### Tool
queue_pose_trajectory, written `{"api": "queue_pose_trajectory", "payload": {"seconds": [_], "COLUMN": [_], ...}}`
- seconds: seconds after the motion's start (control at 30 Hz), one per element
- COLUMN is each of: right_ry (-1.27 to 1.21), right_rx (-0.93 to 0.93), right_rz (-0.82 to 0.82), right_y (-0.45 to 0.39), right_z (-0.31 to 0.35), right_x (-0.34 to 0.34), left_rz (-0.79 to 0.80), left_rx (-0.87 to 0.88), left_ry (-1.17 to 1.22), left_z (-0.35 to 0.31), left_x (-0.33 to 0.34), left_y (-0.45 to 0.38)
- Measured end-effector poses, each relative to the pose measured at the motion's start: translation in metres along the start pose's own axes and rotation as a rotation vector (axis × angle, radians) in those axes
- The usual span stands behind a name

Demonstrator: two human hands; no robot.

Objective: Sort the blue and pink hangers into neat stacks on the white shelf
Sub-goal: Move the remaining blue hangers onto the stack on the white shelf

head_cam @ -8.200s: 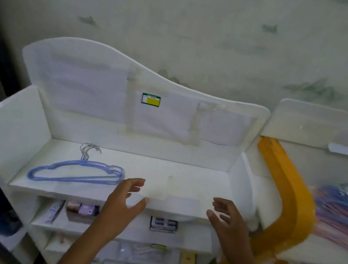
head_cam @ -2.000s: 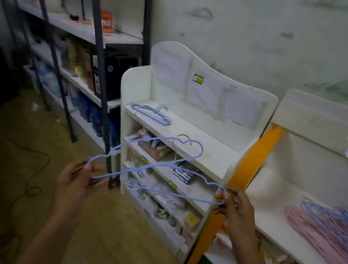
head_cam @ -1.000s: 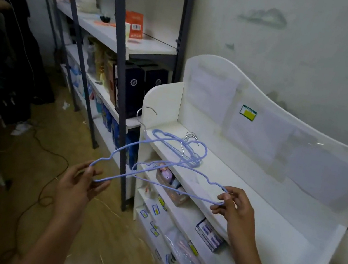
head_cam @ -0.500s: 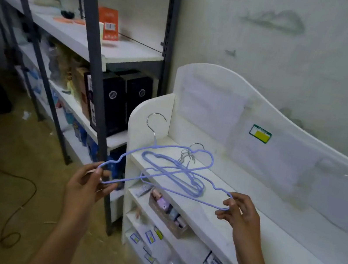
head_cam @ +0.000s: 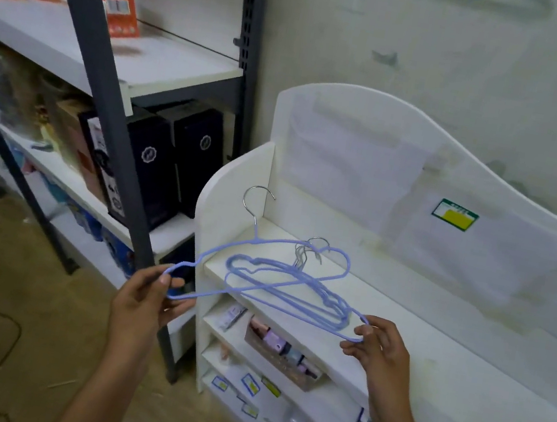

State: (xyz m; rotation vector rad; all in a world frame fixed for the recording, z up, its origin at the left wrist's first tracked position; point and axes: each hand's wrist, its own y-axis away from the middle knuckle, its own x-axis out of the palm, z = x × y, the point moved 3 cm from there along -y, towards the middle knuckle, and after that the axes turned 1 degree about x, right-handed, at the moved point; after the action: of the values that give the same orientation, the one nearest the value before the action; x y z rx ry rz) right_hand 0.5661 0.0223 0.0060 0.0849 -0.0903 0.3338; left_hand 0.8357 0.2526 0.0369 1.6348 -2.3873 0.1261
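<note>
Item: one pale blue coated-wire hanger (head_cam: 266,242) with wavy shoulders and a bare silver hook, held level over the left end of the white shelf's (head_cam: 433,332) top board. My left hand (head_cam: 143,302) pinches its left tip, fingers (head_cam: 166,278) curled round the wire; my right hand (head_cam: 375,348) pinches the right tip likewise.

Directly beneath it: a small stack of matching blue hangers (head_cam: 293,287) lying flat on the board, hooks toward the backboard.

Lower tiers: a shallow box (head_cam: 282,355) of small packaged items; labelled packets below, too blurred to identify.
</note>
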Motion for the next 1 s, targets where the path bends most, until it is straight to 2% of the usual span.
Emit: {"api": "queue_pose_trajectory", "payload": {"seconds": [0.3,0.57,0.77,1.0], "right_ry": [-0.019,0.191,0.438,0.505], "right_rx": [0.041,0.11,0.075,0.033], "right_rz": [-0.05,-0.131,-0.156,-0.129], "right_y": [-0.039,-0.078,-0.084,-0.086], "right_z": [-0.02,-0.046,-0.058,-0.051], "right_x": [0.026,0.016,0.006,-0.015], "left_rz": [-0.002,0.047,0.085,0.124], "left_rx": [-0.037,-0.041,-0.084,-0.171], "left_ry": [-0.021,-0.041,-0.068,-0.105], "left_z": [0.01,0.018,0.035,0.053], "left_x": [0.005,0.027,0.045,0.062], "left_y": [-0.042,-0.071,-0.076,-0.081]}}
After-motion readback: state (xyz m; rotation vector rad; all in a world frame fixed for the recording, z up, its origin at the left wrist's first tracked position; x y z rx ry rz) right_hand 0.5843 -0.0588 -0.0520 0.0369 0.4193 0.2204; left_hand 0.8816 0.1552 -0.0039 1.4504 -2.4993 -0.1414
